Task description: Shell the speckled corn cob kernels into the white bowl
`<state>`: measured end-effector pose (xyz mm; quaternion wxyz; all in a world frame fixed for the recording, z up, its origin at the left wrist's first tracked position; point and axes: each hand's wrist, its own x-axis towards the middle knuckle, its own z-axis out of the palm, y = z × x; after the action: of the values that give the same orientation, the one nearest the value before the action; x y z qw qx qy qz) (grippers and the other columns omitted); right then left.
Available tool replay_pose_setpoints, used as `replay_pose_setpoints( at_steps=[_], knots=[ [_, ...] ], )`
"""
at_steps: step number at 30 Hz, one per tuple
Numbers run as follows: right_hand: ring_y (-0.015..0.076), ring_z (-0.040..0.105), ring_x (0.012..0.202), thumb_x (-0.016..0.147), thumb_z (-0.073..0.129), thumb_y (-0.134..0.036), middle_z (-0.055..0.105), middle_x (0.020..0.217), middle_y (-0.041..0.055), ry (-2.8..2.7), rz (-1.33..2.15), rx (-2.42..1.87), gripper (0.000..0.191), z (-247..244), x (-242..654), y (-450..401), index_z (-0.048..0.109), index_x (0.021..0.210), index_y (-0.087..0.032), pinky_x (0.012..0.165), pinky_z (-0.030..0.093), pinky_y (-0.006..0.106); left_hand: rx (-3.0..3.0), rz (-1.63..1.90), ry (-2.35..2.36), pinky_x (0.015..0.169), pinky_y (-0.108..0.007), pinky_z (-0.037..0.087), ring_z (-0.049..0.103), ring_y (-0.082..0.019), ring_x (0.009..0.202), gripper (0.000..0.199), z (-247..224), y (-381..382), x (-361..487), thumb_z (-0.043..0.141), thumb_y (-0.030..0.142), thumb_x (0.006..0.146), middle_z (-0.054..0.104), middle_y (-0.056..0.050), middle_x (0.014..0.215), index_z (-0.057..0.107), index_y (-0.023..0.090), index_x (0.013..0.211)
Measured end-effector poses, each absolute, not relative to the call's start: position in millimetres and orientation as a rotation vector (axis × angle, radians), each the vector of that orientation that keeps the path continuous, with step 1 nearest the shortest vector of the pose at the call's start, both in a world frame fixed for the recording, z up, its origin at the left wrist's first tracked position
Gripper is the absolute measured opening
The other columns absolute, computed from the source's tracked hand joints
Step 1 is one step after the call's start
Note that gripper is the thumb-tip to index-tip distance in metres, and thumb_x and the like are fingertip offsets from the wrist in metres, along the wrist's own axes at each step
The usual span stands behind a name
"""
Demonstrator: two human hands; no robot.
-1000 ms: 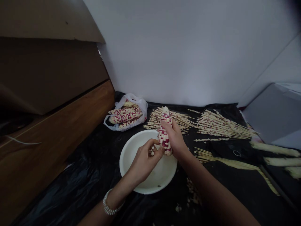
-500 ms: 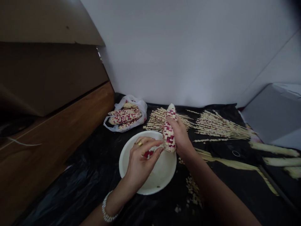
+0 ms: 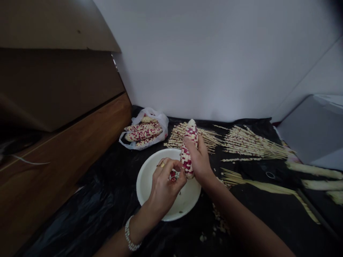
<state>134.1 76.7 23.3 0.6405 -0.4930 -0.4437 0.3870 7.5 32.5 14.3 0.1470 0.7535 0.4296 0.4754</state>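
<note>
My right hand is wrapped round an ear of corn with cream and dark-red kernels, held upright and slightly tilted over the white bowl. At the ear's lower left edge is my left hand, its thumb and forefinger bent together in a pinch. What sits between those fingertips, if anything, is too small to make out. A ring and a beaded bracelet show on this hand and wrist. The bowl has a red printed pattern inside, partly seen through the curled fingers.
A plastic bag of corn ears lies at the back left. Behind and to the right are kernels threaded on sticks. Bare sticks, loose kernels and stripped cobs lie on black plastic sheeting. Cardboard boxes stand left.
The corn ear and my right hand have shifted slightly left and down. My left hand's fingers have curled in closer at the ear's lower end.
</note>
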Motion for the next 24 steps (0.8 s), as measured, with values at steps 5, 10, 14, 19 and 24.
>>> replay_pose_setpoints(
  at_steps=[5,10,14,19,24],
  knots=[
    [0.0262,0.057,0.102,0.084,0.061,-0.052,0.063,0.109,0.0059,-1.076,0.711,-1.238,0.044,31.2,131.1,68.2,0.054,0.118,-0.025,0.096,0.041,0.044,1.707,1.168,1.251,0.055,-0.023,0.040,0.050,-0.012,0.058,0.005,4.7,30.9,11.7,0.054,0.017,0.086,0.056,0.003,0.069,0.056,0.019,0.090],
    [0.0273,0.057,0.108,0.083,0.063,-0.051,0.062,0.118,0.0087,-1.157,0.623,-1.223,0.055,35.8,131.9,62.4,0.049,0.129,-0.024,0.099,0.040,0.045,1.412,1.124,1.088,0.052,-0.021,0.035,0.041,-0.010,0.054,0.004,1.5,35.4,14.2,0.054,0.024,0.089,0.049,0.006,0.065,0.054,0.020,0.089],
    [0.0248,0.059,0.099,0.085,0.062,-0.053,0.064,0.108,0.0045,-1.097,0.780,-1.215,0.042,33.2,136.9,67.8,0.056,0.116,-0.027,0.093,0.044,0.043,1.407,1.090,1.053,0.052,-0.021,0.035,0.042,-0.010,0.056,0.008,1.3,35.0,12.3,0.056,0.026,0.090,0.052,0.005,0.067,0.053,0.020,0.093],
    [0.0202,0.060,0.084,0.080,0.067,-0.050,0.065,0.088,-0.0009,-0.909,1.114,-1.121,0.030,28.0,137.6,77.8,0.059,0.097,-0.027,0.075,0.049,0.033,1.520,1.092,1.107,0.055,-0.022,0.037,0.045,-0.010,0.060,0.003,-3.1,30.9,10.6,0.053,0.024,0.092,0.055,0.004,0.073,0.054,0.021,0.093],
    [0.0168,0.060,0.061,0.075,0.072,-0.046,0.060,0.068,-0.0039,-0.697,1.382,-0.963,0.031,33.5,137.0,80.9,0.053,0.088,-0.025,0.052,0.045,0.028,1.440,1.173,1.077,0.053,-0.022,0.037,0.044,-0.010,0.057,0.005,8.7,32.3,11.8,0.055,0.025,0.090,0.053,0.004,0.070,0.055,0.020,0.089]
  ],
)
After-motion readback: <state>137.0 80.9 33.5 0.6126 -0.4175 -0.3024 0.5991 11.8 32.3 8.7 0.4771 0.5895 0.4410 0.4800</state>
